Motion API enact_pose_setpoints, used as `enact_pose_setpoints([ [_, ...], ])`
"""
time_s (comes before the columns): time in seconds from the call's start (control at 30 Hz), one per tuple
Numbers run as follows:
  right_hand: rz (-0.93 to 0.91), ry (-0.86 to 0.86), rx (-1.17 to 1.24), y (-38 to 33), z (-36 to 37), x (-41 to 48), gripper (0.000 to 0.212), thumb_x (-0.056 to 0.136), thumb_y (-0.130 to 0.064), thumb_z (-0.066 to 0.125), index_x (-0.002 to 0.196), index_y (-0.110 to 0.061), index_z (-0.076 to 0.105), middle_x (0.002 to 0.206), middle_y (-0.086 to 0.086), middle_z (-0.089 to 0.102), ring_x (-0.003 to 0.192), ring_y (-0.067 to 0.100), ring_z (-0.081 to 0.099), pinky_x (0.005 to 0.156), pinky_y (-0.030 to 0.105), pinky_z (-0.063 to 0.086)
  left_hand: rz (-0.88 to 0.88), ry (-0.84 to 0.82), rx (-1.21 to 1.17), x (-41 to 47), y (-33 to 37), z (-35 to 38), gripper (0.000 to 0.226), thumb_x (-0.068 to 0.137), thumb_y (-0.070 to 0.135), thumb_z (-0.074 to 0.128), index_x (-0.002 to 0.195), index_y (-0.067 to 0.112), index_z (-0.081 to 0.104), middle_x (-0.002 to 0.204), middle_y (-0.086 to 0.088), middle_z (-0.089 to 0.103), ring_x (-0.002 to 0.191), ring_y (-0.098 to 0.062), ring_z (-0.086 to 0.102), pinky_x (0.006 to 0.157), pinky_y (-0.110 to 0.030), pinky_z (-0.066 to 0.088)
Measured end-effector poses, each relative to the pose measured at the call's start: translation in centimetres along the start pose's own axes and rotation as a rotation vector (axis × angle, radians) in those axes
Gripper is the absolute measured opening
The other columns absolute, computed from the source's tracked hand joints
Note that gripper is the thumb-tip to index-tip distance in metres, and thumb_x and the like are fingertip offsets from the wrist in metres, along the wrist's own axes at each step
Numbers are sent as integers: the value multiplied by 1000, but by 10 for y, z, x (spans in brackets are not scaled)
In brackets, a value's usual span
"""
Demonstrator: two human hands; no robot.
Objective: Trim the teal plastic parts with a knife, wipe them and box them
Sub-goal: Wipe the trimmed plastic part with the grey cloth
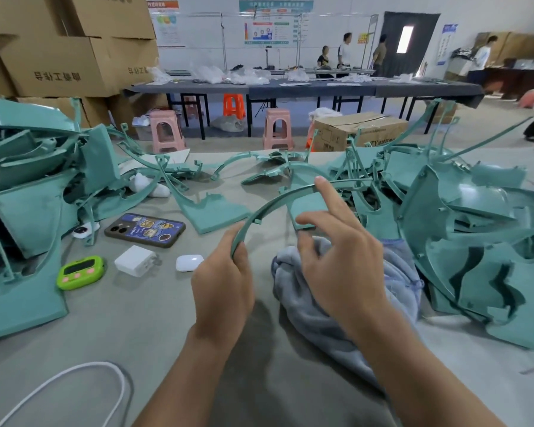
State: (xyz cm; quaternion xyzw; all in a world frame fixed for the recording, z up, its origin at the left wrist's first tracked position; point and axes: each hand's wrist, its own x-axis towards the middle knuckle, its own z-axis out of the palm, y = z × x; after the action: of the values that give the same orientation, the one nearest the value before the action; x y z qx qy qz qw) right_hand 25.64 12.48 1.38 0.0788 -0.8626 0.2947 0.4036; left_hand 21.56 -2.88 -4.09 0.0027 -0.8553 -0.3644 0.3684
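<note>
- Though curled, left hand [225, 285], left of grey-blue fleece cloth [327, 315], pinches only one end of thin curved teal plastic strip [275, 200]: may twist loose.
- Right hand [339, 257], above cloth: fingers spread, forefinger on strip.
- Jagged teal plastic heap [475, 241], right of cloth: snag risk; free room nearer than cloth.

On the grey worktable [142, 322] a phone [145, 230] in a sticker-covered case lies beside a green timer [80, 272], a white charger [134, 261] and a white earbud case [189, 262]. A white cable [74, 383] loops near the front edge. Beyond stand 2 pink stools [166, 131], 1 orange stool [234, 106] and a long dark table [305, 87].
</note>
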Motion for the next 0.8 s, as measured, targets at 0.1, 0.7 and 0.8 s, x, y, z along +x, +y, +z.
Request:
enact_pose_setpoints([
  [0.1, -1, -20, 2, 1, 9, -13, 17, 86, -10, 74, 101, -18, 77, 141, -2, 63, 116, 17, 65, 97, 37, 53, -13, 7, 13, 1, 4, -1, 23, 100, 17, 54, 117, 18, 69, 66, -6, 63, 64, -39, 56, 61, -28, 16],
  [0.7, 890, -630, 1131, -14, -3, -21, 32, 99, 6, 50, 122, -6, 68, 115, 13, 76, 104, 28, 74, 84, 35, 60, -693, -463, -797, 16, 15, -60, 15, 81, 18, 71, 92, 15, 81, 93, -3, 79, 91, -25, 76, 80, -36, 58],
  [0.8, 1008, -482, 1238, -2, -35, -48, 37, 97, 8, 47, 120, -8, 70, 117, 16, 74, 107, 34, 72, 81, 44, 62, -586, -669, -982, 0, 46, -63, 37, 83, -2, 61, 115, 12, 72, 109, -12, 76, 105, -37, 71, 92, -45, 57],
])
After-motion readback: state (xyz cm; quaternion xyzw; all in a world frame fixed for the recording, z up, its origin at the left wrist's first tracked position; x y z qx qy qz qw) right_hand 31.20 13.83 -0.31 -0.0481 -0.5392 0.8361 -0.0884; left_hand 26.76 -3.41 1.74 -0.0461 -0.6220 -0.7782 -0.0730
